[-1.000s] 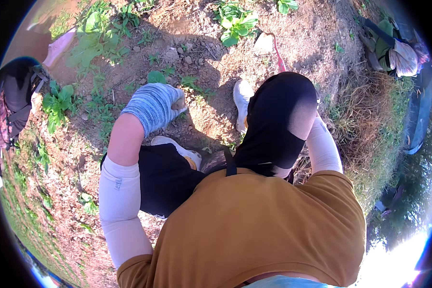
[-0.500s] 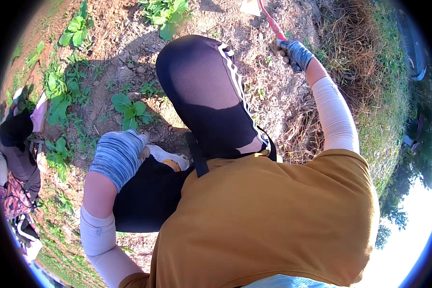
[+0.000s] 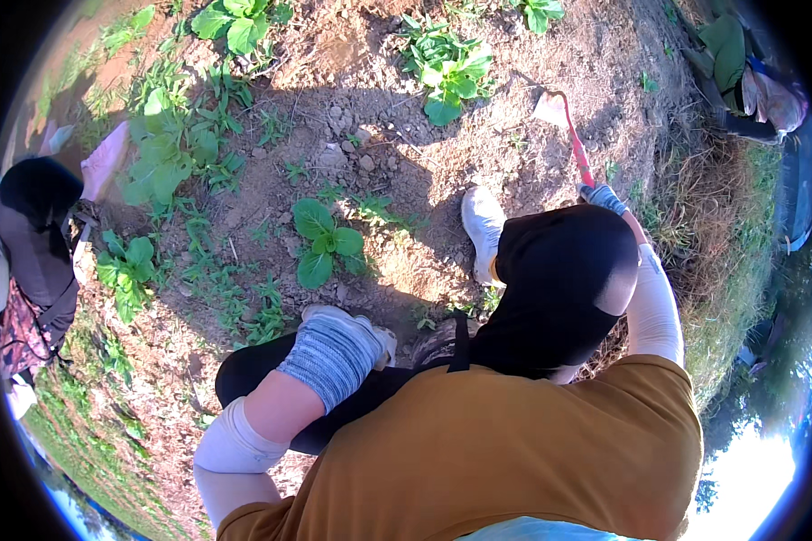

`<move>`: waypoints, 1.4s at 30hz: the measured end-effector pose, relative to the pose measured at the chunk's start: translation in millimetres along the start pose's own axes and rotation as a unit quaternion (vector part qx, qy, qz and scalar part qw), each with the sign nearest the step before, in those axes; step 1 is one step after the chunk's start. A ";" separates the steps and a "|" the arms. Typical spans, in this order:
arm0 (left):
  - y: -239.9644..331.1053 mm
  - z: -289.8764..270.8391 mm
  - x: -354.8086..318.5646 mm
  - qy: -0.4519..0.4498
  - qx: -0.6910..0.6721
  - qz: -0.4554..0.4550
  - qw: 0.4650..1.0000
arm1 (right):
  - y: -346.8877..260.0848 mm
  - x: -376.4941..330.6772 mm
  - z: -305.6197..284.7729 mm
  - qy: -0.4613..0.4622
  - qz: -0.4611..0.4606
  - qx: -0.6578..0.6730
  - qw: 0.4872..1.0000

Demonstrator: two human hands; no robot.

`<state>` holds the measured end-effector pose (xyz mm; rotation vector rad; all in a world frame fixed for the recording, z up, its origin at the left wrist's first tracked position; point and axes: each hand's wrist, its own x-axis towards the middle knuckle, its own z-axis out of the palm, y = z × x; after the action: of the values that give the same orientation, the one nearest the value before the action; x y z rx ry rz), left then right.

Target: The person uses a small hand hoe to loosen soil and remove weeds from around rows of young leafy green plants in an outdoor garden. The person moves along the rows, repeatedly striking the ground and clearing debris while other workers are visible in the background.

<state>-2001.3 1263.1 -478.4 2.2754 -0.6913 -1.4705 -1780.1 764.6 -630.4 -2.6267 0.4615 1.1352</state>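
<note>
Hoe: a red-handled hoe (image 3: 576, 149) stretches over bare soil at upper right, its pale blade (image 3: 551, 109) resting on the dirt beyond a white shoe (image 3: 483, 230).
Change: compared with half a second ago, the blade is now in view and the leafy green plant (image 3: 327, 243) lies nearer the middle.
Right hand: the right hand (image 3: 603, 197), in a blue-grey glove, is closed around the handle's lower end.
Left hand: the left hand (image 3: 334, 352), gloved alike, rests bent on the dark-trousered knee; how far it is open cannot be told.
Around: another person (image 3: 27, 243) crouches at the left edge.
</note>
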 end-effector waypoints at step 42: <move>-54.8 -7.9 1.7 0.106 0.045 0.060 0.992 | -362.3 99.9 -46.2 0.057 -0.184 0.364 0.911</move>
<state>-1981.9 1307.4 -505.5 2.3664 -0.8273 -1.1441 -1547.6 1063.4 -638.6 -2.0000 0.3057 0.5386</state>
